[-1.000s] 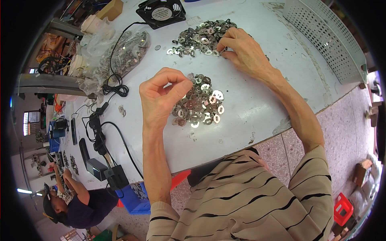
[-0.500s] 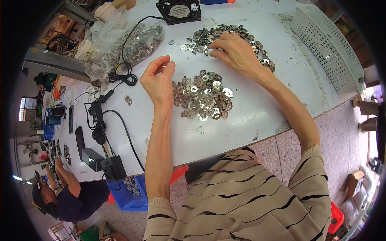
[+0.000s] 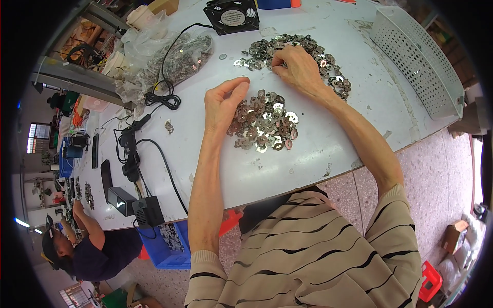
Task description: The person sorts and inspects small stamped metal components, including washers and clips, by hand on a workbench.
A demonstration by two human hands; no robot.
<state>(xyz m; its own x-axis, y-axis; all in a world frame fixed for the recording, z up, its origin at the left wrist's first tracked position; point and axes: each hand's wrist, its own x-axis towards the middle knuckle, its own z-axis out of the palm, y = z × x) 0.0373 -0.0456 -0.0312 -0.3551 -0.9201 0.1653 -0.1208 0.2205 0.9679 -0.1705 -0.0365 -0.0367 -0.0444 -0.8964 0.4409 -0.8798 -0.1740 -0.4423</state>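
Small round metal pieces with cut-out centres lie in two heaps on the white table. My left hand (image 3: 224, 106) is beside the near heap (image 3: 264, 122), thumb and forefinger pinched together. Whatever that pinch may hold is too small to make out. Over the front of the far heap (image 3: 259, 49), which holds darker pieces too, is my right hand (image 3: 299, 70). Its fingers are curled down and closed among the pieces, and their tips are partly hidden. A single small disc (image 3: 222, 56) lies apart, left of the far heap.
A black fan (image 3: 232, 16) stands at the back. Clear plastic bags (image 3: 179, 59) of metal parts, black cables and a power adapter (image 3: 147, 211) are on the left. A white perforated basket (image 3: 416, 61) stands at the right edge. Another person (image 3: 97, 251) works at far left.
My left hand has moved right, toward my right hand, and its thumb and forefinger have come together. My right hand has stayed at the far heap, shifting only slightly.
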